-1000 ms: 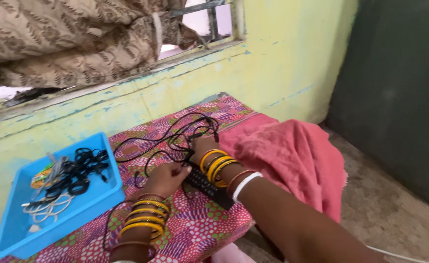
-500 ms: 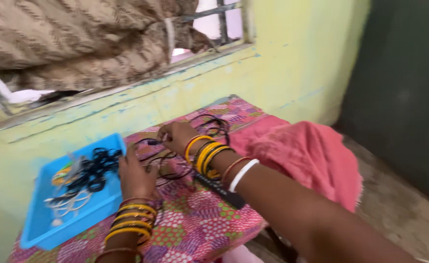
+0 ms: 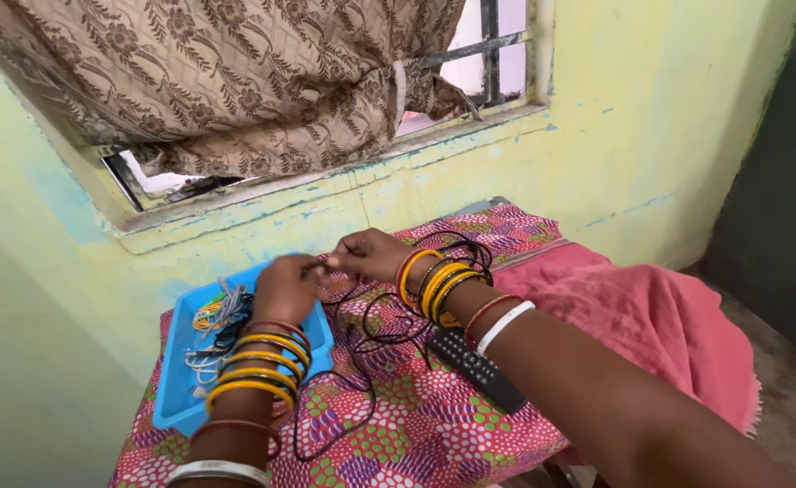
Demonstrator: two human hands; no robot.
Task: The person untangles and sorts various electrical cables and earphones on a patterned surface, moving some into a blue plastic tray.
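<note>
Both hands are up over the counter (image 3: 398, 443), which has a bright cloth with pink, green and white dots on it. The left hand (image 3: 288, 287) and the right hand (image 3: 368, 255) meet close together, fingertip to fingertip. They pinch a thin black cable (image 3: 362, 361) between them. The fingers of both hands are closed on the cable end, just above the near edge of the blue tray (image 3: 174, 398).

The cable hangs down from the hands. It runs in loose loops over the cloth, under the right wrist, and one long loop lies near the front of the counter. More black cable is bunched behind the right wrist.

Both wrists have many yellow and orange bangles (image 3: 434, 285). The right arm also has a white one.

The tray sits on the left side of the counter. It holds a pile of small cables (image 3: 213, 330), black, white and yellow ones, mixed up together. The left arm covers part of the tray.

A black remote (image 3: 479, 366) lies on the cloth just under the right forearm.

A pink cloth (image 3: 651, 316) lies on the right side of the counter and hangs over its edge.

Behind the counter is a yellow wall with a window. A brown curtain (image 3: 235, 81) with a leaf print hangs over the window.
</note>
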